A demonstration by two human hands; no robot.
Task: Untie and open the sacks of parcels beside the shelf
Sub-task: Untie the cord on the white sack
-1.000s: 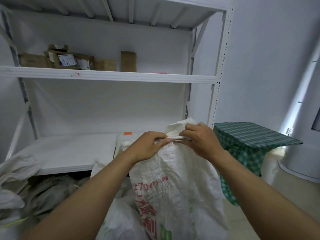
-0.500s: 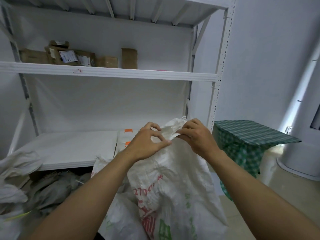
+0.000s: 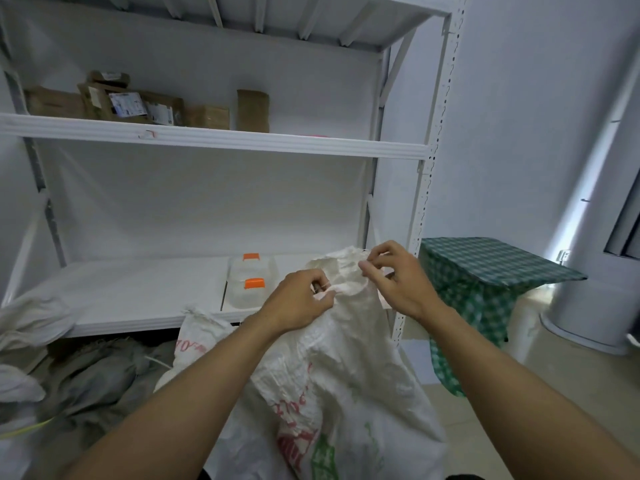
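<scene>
Here, left hand point(image 3: 298, 299), right hand point(image 3: 398, 282) pinch bunched neck of white sack point(image 3: 349, 375); contents hidden.

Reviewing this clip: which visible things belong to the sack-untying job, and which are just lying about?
Job: white woven sack, held at its neck by left hand and right hand; second sack behind it.
Lying about: cardboard parcels on the shelf; orange-lidded containers; green checked cloth; grey bags.
</scene>
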